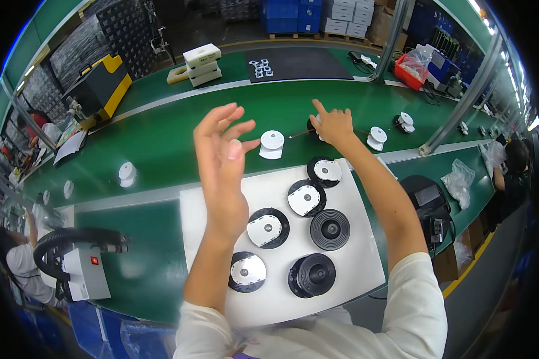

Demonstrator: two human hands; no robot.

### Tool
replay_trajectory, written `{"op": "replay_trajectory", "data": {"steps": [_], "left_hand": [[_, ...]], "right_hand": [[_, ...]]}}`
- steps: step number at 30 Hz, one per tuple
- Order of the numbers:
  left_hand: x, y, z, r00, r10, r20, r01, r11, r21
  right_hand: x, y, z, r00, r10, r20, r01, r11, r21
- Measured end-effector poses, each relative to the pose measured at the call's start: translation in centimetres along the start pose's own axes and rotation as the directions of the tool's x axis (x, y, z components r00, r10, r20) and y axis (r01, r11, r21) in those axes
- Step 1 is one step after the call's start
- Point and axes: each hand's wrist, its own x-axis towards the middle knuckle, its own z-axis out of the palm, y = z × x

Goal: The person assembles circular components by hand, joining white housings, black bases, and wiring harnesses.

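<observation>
My left hand (221, 140) is raised over the near edge of the green belt, its fingers apart and nothing in them. Just beyond its fingertips stands a white round part (272, 141) with a flat-sided base. Farther right, my right hand (335, 124) reaches across the belt, its index finger stretched out and its other fingers bent over a black-and-white round part (311, 124). That hand covers most of this part. A thin dark-red wire (302, 133) runs beside it. Another white round part (377, 137) sits right of my right wrist.
On a white mat (365, 263) lie several black discs with white plates (268, 227) and two black ringed round pieces (330, 229). A grey box with a black hose (84, 272) stands left. Beyond the belt are a black mat (317, 64) and white blocks (202, 63).
</observation>
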Motion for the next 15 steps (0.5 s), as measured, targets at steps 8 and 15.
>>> {"op": "replay_trajectory", "data": {"steps": [8, 15], "left_hand": [[0.4, -0.5, -1.0, 0.989, -0.145, 0.025, 0.143, 0.988, 0.059], [0.5, 0.3, -2.0, 0.903, -0.355, 0.244, 0.221, 0.868, 0.445]], "right_hand": [[2.8, 6.8, 1.3, 0.852, 0.282, 0.442, -0.247, 0.96, -0.135], [0.1, 18.4, 4.3, 0.669, 0.431, 0.606, -0.334, 0.902, -0.273]]}}
